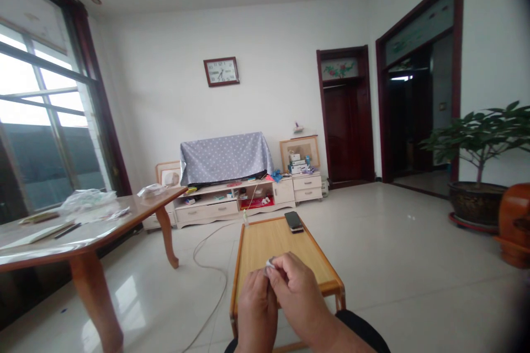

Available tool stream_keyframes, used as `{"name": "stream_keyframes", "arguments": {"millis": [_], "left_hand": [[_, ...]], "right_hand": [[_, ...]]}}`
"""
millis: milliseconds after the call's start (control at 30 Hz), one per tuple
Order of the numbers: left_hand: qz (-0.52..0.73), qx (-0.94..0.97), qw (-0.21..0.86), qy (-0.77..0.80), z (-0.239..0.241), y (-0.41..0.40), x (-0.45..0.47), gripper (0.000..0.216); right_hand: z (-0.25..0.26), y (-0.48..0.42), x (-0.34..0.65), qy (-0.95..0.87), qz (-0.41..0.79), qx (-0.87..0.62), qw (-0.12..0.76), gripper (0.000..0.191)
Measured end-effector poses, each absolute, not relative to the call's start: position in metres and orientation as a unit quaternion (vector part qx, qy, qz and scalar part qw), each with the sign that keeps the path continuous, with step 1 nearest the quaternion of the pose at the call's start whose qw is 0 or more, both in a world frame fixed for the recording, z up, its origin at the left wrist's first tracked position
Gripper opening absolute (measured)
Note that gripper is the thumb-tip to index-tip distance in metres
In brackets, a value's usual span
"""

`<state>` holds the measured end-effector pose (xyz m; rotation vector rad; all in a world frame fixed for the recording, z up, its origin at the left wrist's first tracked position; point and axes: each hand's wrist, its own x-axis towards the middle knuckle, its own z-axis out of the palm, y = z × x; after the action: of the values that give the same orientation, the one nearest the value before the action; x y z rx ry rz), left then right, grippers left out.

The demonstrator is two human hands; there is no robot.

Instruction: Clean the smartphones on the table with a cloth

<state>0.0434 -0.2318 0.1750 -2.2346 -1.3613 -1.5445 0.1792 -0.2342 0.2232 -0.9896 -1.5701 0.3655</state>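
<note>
Both my hands meet over the near part of a low wooden table (265, 242). My right hand (297, 287) pinches a small whitish-grey piece (270, 262) between thumb and finger; its kind is too small to make out. My left hand (257, 300) is closed right beside it, fingertips at the lower left side of the same piece. The fingers hide most of the piece. Farther off on the tabletop lies a dark phone (293, 222), and a small clear bottle (245, 217) stands at the far left corner.
A larger wooden table (136, 220) at left bears plastic bags (89, 201) and a pen (67, 231). A cable (226, 281) runs along the floor. Against the wall stands a white TV cabinet (211, 210) with a cloth-covered television (226, 157). A potted plant (476, 204) is at right.
</note>
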Motion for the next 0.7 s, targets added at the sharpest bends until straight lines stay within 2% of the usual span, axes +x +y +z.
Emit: {"name": "stream_keyframes", "arguments": {"millis": [167, 367, 533, 700], "left_hand": [[-0.501, -0.732, 0.049, -0.460, 0.177, -0.236, 0.042, 0.013], [-0.509, -0.725, 0.053, -0.460, 0.177, -0.233, 0.042, 0.018], [-0.501, -0.728, 0.046, -0.465, 0.177, -0.234, 0.040, 0.014], [-0.523, -0.723, 0.046, -0.449, 0.175, -0.232, 0.041, 0.021]], "right_hand": [[0.227, -0.226, 0.187, -0.628, 0.159, -0.454, 0.612, 0.023], [0.225, -0.233, 0.178, -0.677, 0.168, -0.417, 0.583, 0.018], [0.228, -0.226, 0.184, -0.634, 0.149, -0.448, 0.613, 0.025], [0.223, -0.239, 0.170, -0.686, 0.158, -0.415, 0.576, 0.016]]}}
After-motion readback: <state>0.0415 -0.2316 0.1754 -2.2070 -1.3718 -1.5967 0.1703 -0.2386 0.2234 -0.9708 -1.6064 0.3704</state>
